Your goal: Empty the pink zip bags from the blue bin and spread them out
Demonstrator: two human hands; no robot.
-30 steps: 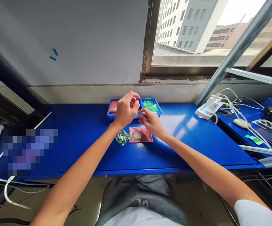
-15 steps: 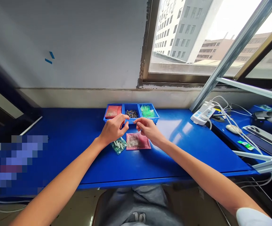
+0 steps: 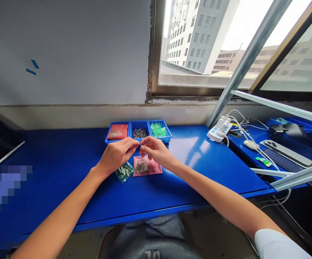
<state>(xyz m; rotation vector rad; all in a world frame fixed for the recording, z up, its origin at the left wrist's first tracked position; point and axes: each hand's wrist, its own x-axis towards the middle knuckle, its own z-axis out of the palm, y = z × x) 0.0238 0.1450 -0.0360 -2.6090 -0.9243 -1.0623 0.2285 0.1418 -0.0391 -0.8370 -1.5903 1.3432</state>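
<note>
thin metal-leaded component [image 3: 140, 142] | pinched between both hands' fingertips | held level above pink bag [image 3: 146, 166]

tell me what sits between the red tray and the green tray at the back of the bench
In the head view, a blue tray of small dark metal parts sits between the red tray and the green tray, all three touching.

only one mark is reading out: pale digits, seemingly "10", are showing on the grey fabric garment [image 3: 156, 248] at the bottom edge of the view, partly cut off by the frame. printing on the white power strip [image 3: 218, 130] and the small green-and-white label [image 3: 263, 161] on the blue side bench is appearing too small to make out.
</note>
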